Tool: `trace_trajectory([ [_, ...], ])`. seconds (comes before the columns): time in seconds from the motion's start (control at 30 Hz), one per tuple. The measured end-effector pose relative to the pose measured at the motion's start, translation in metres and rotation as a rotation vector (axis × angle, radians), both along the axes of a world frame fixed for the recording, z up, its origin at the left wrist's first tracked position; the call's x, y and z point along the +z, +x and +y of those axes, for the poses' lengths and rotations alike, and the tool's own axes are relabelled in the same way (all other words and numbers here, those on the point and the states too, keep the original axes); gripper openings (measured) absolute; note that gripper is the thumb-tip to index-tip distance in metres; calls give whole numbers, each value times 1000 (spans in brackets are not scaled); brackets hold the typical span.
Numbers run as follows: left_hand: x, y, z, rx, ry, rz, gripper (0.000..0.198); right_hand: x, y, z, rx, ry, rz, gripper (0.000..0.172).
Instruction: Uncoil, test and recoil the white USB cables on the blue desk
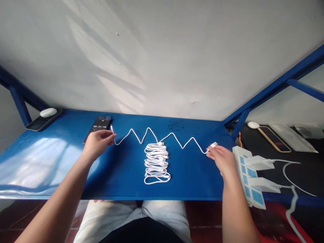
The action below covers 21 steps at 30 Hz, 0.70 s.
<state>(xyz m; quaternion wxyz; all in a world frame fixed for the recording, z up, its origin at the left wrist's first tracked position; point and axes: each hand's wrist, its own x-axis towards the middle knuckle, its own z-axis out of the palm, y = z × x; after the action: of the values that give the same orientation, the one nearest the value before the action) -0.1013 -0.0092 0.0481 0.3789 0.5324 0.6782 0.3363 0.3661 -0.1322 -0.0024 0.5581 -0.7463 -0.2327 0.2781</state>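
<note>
Left to right on this bright blue worktop point(50, 162): a white puck point(48, 112) is sitting on a dark pad point(40, 124) in the back left corner, and a phone point(99, 128) showing a running-style timer readout is lying near the back edge, just past my left hand point(97, 143). That left hand is pinching one end of a long white cable point(149, 132), with its grip closed between thumb and fingers and a small plug point(111, 128) poking out the top. The cable is zigzagging across the worktop near the back edge, running from one hand to the other. Just in front of it, a stack of white cable loops point(157, 163) is lying in the middle, reaching toward the front edge. My right hand point(220, 158) is holding the other end, also in a tight fingertip pinch on a white USB plug point(214, 144). Past that, a white power strip point(246, 175) with blue labels is lying across the right edge, with two white chargers point(259, 162) plugged into it and their leads trailing off to the right.
</note>
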Motion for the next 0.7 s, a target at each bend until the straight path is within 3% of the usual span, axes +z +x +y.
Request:
trace_trajectory([
  [0.23,-22,55,33,-164,-75,-172,29,-5,-45,67,383,-131,-238,16],
  [0.43,-31,98,43,-244,-129,-351,28,-5,-90,104,522,-109,-263,13],
  [0.7,-33,130,39,-331,-153,-466,28,-3,-133,124,627,-68,-154,10],
])
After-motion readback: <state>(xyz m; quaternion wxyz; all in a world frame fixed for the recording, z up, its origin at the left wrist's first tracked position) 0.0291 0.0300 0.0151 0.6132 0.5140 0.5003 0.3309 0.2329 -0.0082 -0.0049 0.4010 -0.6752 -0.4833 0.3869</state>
